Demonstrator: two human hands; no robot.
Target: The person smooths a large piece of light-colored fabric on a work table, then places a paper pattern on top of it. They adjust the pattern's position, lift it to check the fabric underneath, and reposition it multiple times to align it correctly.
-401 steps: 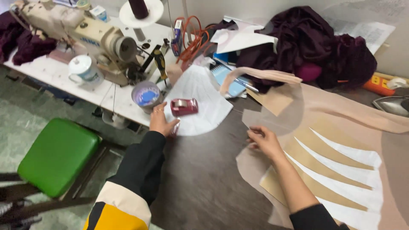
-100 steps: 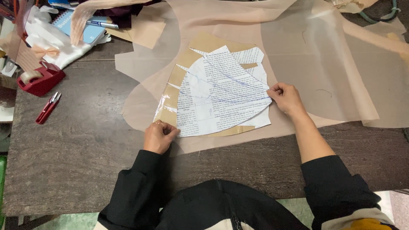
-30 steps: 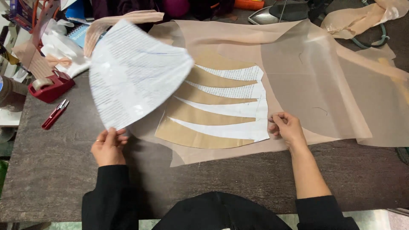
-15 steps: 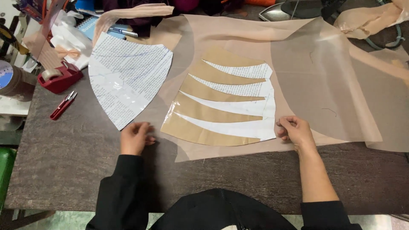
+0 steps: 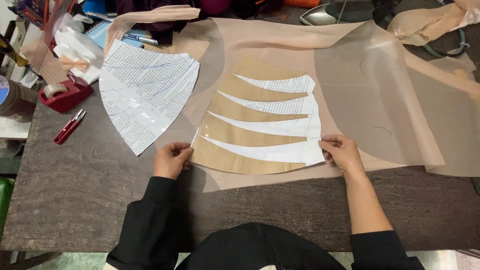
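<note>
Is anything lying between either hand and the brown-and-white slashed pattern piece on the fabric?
Nothing visible does. The left hand already grips the near left corner of the slashed pattern piece, and the right hand its near right corner. The printed paper piece lies apart to the left, on the table.

Work surface: a dark wood-grain table (image 5: 90,200). Lying directly on it: a wide sheet of sheer beige fabric (image 5: 360,90) across the centre and right; a fan-shaped printed-paper pattern piece (image 5: 145,95) at left, overlapping the fabric's edge; a red tape dispenser (image 5: 65,92) near the left edge; red thread snips (image 5: 69,126) just below it.
</note>
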